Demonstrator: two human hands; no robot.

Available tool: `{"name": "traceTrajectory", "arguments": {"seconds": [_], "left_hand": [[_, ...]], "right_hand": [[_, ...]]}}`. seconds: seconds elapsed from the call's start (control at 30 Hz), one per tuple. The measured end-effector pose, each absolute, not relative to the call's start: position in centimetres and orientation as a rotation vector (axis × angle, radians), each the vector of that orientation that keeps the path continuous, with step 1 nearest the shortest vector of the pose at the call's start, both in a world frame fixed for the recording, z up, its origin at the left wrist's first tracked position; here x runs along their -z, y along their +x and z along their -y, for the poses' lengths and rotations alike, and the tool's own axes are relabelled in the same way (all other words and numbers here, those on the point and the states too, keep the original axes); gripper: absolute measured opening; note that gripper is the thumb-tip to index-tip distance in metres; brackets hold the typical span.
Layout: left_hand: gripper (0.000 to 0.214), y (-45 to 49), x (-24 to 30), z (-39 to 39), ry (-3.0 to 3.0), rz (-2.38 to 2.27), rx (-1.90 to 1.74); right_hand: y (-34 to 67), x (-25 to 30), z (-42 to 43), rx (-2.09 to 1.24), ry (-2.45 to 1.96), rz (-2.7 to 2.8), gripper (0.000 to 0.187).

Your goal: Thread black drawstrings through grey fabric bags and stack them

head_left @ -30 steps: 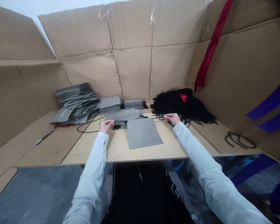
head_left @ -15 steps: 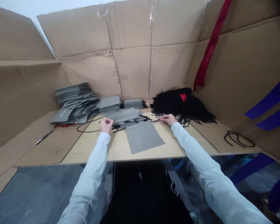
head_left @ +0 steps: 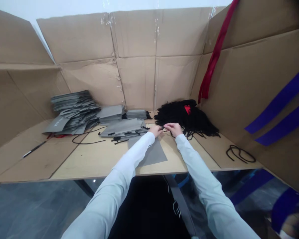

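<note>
My left hand and my right hand meet at the near edge of a heap of black cords on the wooden table. Both hands have their fingers pinched on a thin black cord stretched between them. A flat grey paper bag lies just under my left forearm. Left of it sits a low pile of grey bags with black cord ends sticking out.
A tall stack of grey bags stands at the back left, with more stacks behind. A loose black cord and a pen lie on the left. Another cord loop lies right. Cardboard walls enclose the table; a red strap hangs.
My left hand has left the low pile of bags and moved right to join my right hand at the cord heap. The view has turned slightly to the right.
</note>
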State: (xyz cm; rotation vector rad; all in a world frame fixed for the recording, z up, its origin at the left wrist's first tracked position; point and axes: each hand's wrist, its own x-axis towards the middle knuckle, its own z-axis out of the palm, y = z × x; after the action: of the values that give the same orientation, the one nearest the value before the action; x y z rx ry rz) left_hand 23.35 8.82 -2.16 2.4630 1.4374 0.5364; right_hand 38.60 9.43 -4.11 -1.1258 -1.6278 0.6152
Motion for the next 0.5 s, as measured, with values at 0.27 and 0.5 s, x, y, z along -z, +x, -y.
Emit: {"name": "traceTrajectory", "arguments": {"seconds": [0.27, 0.5], "left_hand": [[0.025, 21.1, 1.2, -9.1, 2.418, -1.219, -0.441], [0.016, 20.2, -0.4, -8.6, 2.375, -1.226, -0.320]], "right_hand": [[38.8, 4.0, -9.1, -0.517, -1.166, 1.681, 0.027], [38.3, 4.6, -9.0, -0.591, -1.111, 1.584, 0.032]]}}
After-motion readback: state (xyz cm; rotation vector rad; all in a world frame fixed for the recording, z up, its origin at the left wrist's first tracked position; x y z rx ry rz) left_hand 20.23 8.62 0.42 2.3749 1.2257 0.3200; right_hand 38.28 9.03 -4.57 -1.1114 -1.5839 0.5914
